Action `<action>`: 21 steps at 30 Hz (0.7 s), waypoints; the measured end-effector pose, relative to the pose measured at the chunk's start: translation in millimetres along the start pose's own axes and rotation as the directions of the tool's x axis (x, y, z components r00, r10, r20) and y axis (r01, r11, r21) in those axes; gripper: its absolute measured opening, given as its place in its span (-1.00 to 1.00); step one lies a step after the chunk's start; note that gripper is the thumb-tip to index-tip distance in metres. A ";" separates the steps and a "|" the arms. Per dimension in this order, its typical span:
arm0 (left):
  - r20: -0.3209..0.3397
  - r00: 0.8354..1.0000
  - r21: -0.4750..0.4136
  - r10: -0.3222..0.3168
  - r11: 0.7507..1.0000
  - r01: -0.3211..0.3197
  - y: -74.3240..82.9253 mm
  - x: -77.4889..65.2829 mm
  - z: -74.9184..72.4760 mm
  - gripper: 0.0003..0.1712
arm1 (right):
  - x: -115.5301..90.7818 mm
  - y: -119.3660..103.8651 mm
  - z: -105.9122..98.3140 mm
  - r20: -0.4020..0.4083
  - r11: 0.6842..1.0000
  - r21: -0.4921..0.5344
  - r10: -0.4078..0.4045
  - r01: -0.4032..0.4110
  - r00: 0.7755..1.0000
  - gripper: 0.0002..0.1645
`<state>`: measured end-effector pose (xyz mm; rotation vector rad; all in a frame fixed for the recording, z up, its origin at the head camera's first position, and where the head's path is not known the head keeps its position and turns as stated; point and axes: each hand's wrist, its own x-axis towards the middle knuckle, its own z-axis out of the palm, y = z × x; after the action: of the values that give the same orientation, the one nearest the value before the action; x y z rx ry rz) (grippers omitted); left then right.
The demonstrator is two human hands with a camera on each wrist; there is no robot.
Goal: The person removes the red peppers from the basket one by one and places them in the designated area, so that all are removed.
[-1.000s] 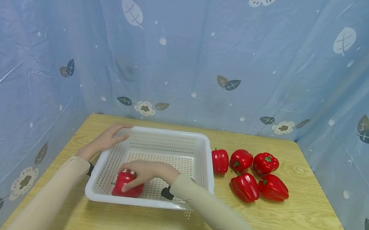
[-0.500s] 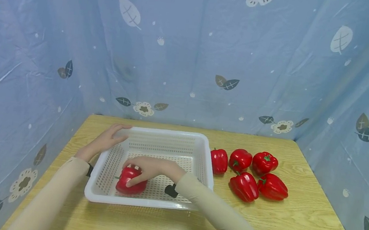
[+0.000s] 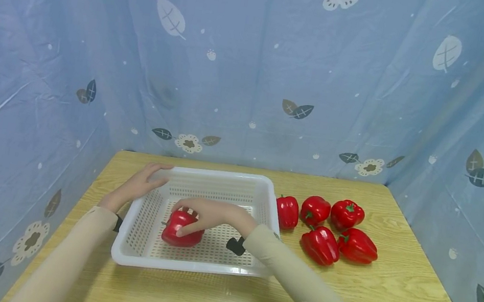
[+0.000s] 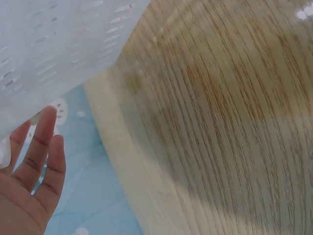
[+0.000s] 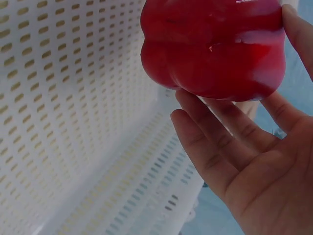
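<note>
My right hand (image 3: 207, 214) holds a red bell pepper (image 3: 181, 235) inside the white perforated basket (image 3: 193, 266). In the head view its thumb lies across the near side of the pepper and its fingers reach over the far side. The right wrist view shows this pepper (image 5: 215, 54) between thumb and fingers, with the basket floor (image 5: 63, 73) beside it. At the basket's back left corner, my left hand (image 3: 141, 183) grips the rim, thumb inside. Several fingers (image 4: 41, 132) of it show outside the basket wall (image 4: 58, 54) in the left wrist view.
Several red bell peppers lie on the wooden table right of the basket; one pepper (image 3: 287, 212) sits close against its right wall, another pepper (image 3: 357, 245) farthest right. Blue patterned curtains (image 3: 231, 93) stand behind the table and along both sides.
My right hand has moved right and toward the back of the basket, carrying the bell pepper along. My left hand keeps its place on the rim.
</note>
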<state>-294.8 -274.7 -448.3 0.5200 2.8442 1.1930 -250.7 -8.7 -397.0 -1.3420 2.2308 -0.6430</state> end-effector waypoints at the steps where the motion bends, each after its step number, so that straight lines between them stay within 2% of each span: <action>1: -0.003 1.000 0.005 0.001 1.000 -0.001 -0.3 0.0 0.1 -0.41 | -1.6 1.0 -1.1 -0.001 1.000 0.011 0.002 -0.002 1.000 -0.34; 12: -0.007 1.000 0.024 0.010 1.000 -0.010 1.2 -0.2 0.1 -0.40 | -20.7 5.4 -14.9 -0.062 0.998 0.057 -0.005 0.009 0.998 -0.39; 21: -0.003 1.000 0.023 0.026 0.999 -0.025 1.0 1.3 -1.0 -0.40 | -40.6 4.1 -28.7 -0.133 0.999 0.036 -0.009 0.014 0.991 -0.33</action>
<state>-295.9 -274.3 -446.8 0.5573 2.8663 1.1668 -253.5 33.8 -371.1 -1.3307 2.3047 -0.7945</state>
